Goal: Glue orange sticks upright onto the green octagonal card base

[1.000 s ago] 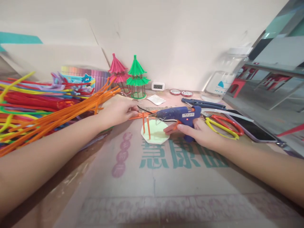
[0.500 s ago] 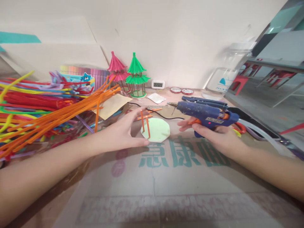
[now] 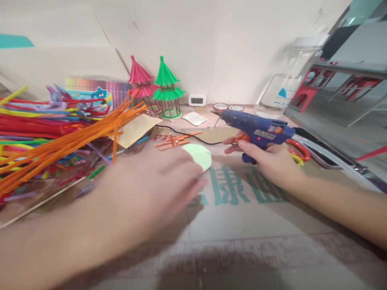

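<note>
My right hand (image 3: 272, 161) grips a blue hot glue gun (image 3: 254, 127) by its handle, its nozzle pointing left and a small red light glowing on its side. A clear glue stick (image 3: 317, 151) trails from the gun's back end. Smeared by motion, my left hand (image 3: 160, 173) hovers in front of a pale green disc (image 3: 201, 155) and hides its left part; its fingers cannot be made out clearly. Short orange sticks (image 3: 172, 140) show just above that hand. More short orange pieces (image 3: 193, 134) lie flat behind the disc.
Orange pipe cleaners (image 3: 75, 141) and other colours pile up on the left. Pink (image 3: 140, 74) and green (image 3: 167, 80) pagoda models stand by the wall near a small clock (image 3: 197, 100). At right are a large clear bottle (image 3: 282, 84) and orange-handled scissors (image 3: 302, 150).
My left hand has come toward me and turned, now covering part of the disc. The glue gun stays in my right hand. The whole view has shifted slightly.
</note>
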`<state>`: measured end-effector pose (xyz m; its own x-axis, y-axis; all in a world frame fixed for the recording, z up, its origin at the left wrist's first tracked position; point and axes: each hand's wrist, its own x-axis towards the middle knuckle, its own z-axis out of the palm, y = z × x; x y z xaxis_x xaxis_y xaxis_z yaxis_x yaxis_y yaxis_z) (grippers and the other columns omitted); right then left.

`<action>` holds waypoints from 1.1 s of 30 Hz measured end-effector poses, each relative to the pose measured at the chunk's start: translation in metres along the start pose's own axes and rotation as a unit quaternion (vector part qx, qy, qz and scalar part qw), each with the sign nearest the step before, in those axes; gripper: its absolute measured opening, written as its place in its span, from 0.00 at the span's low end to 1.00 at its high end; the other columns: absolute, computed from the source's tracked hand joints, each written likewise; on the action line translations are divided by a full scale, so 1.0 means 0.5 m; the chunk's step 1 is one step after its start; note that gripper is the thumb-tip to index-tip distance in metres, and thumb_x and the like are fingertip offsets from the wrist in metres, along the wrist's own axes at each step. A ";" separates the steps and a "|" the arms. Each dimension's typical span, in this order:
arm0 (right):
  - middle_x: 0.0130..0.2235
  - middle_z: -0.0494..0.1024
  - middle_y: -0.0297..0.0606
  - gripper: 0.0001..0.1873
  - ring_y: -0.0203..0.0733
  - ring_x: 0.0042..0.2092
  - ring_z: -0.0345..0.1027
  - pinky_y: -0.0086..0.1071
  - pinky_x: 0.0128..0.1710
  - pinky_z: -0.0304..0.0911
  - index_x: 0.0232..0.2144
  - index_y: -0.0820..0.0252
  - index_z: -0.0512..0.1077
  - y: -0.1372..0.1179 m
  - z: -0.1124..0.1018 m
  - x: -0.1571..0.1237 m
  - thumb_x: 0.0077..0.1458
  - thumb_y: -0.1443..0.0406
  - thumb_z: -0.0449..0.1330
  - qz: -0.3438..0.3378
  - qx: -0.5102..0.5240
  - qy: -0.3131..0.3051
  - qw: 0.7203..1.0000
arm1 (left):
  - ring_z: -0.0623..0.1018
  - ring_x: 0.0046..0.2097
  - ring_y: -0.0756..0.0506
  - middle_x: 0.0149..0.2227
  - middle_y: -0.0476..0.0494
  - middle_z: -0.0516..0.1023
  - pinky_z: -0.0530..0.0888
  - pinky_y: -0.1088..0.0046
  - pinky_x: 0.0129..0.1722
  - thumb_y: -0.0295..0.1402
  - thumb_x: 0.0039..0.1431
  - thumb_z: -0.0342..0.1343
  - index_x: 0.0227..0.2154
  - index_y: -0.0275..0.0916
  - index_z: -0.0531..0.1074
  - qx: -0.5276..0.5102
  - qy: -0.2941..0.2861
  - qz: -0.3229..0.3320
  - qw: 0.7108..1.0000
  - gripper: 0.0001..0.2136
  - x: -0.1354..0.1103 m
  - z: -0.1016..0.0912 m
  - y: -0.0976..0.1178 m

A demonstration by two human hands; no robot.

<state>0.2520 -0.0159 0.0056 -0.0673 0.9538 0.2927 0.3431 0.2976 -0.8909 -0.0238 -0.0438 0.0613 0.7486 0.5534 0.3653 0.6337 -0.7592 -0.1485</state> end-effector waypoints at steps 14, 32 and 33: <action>0.40 0.85 0.34 0.08 0.47 0.45 0.79 0.41 0.49 0.73 0.38 0.49 0.77 -0.010 0.006 -0.002 0.62 0.56 0.60 0.005 -0.008 -0.044 0.999 | 0.78 0.31 0.42 0.36 0.40 0.76 0.65 0.67 0.25 0.31 0.71 0.46 0.41 0.36 0.68 0.011 -0.185 -0.080 0.979 0.07 0.028 0.070 0.025; 0.40 0.85 0.35 0.11 0.47 0.46 0.79 0.43 0.50 0.73 0.38 0.50 0.79 -0.007 -0.004 0.002 0.61 0.55 0.60 -0.007 -0.033 -0.064 0.997 | 0.77 0.32 0.43 0.36 0.46 0.75 0.61 0.67 0.27 0.22 0.64 0.50 0.38 0.38 0.66 -0.006 -0.214 -0.083 0.973 0.05 0.029 0.064 0.020; 0.41 0.85 0.35 0.11 0.48 0.46 0.79 0.43 0.50 0.73 0.38 0.50 0.79 -0.009 -0.003 0.002 0.61 0.55 0.60 -0.007 -0.038 -0.065 0.997 | 0.78 0.33 0.43 0.36 0.46 0.75 0.62 0.67 0.28 0.21 0.63 0.50 0.38 0.38 0.66 -0.006 -0.225 -0.086 0.971 0.06 0.031 0.060 0.022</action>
<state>0.2520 -0.0165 0.0104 -0.1924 0.9482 0.2526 0.4103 0.3116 -0.8571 0.0008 -0.0331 0.0379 0.6428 0.7641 -0.0547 0.7568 -0.6444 -0.1092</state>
